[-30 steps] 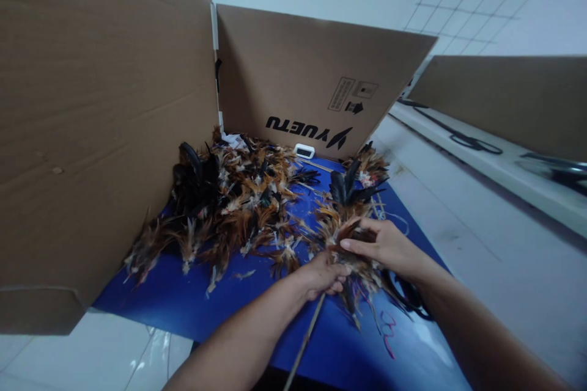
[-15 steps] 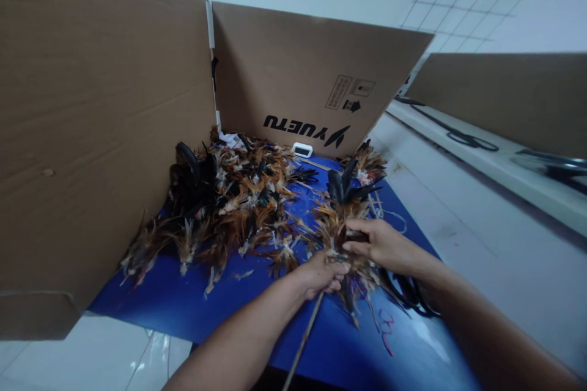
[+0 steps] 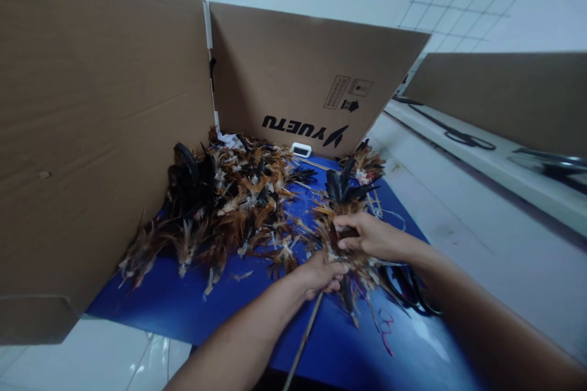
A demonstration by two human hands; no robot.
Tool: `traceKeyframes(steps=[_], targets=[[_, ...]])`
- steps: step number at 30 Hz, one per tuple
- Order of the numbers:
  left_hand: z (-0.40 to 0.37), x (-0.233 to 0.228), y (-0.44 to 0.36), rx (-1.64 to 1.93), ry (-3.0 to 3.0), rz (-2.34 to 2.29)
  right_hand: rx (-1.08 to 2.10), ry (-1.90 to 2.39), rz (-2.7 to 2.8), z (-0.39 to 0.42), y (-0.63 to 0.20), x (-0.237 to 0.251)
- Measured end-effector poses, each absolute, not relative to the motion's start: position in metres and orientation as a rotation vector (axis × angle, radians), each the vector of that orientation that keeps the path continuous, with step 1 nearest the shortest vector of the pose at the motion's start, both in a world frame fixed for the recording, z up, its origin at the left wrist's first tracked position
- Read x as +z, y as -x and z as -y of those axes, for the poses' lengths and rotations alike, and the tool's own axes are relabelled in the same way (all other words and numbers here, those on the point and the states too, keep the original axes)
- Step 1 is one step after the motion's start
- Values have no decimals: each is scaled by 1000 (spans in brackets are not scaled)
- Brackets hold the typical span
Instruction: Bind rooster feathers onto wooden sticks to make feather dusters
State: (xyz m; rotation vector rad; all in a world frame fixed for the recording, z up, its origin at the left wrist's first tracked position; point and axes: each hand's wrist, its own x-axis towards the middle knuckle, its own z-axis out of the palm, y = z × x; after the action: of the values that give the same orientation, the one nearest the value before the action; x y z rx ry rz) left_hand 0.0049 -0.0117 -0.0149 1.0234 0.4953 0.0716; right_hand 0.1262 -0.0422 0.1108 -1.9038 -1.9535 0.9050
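My left hand (image 3: 320, 273) is closed round a feather duster near the base of its feathers, low over the blue tabletop. The duster's thin wooden stick (image 3: 302, 342) runs from under that hand toward the front edge. Brown feathers (image 3: 326, 226) with a black tuft (image 3: 340, 186) fan out beyond. My right hand (image 3: 367, 235) reaches in from the right and touches the brown feathers, thumb and forefinger apart. Loose feathers (image 3: 351, 302) lie just below the hands. Black scissor handles (image 3: 413, 293) show partly behind my right forearm.
A large pile of brown and black feather bunches (image 3: 243, 201) covers the left of the blue table (image 3: 151, 299). Cardboard panels (image 3: 293, 67) stand at the back and left. A small white digital display (image 3: 301, 150) sits at the back. Red thread (image 3: 386, 330) lies in front.
My right hand has shifted slightly left across the brown feathers. My left hand keeps its hold on the feather duster and has barely moved.
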Motion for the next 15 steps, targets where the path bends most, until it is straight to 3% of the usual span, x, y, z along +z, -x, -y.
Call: traceKeyframes(steps=[15], targets=[[13,-10,-5,75,-999,-561,757,1939,2061,32,-120,95]])
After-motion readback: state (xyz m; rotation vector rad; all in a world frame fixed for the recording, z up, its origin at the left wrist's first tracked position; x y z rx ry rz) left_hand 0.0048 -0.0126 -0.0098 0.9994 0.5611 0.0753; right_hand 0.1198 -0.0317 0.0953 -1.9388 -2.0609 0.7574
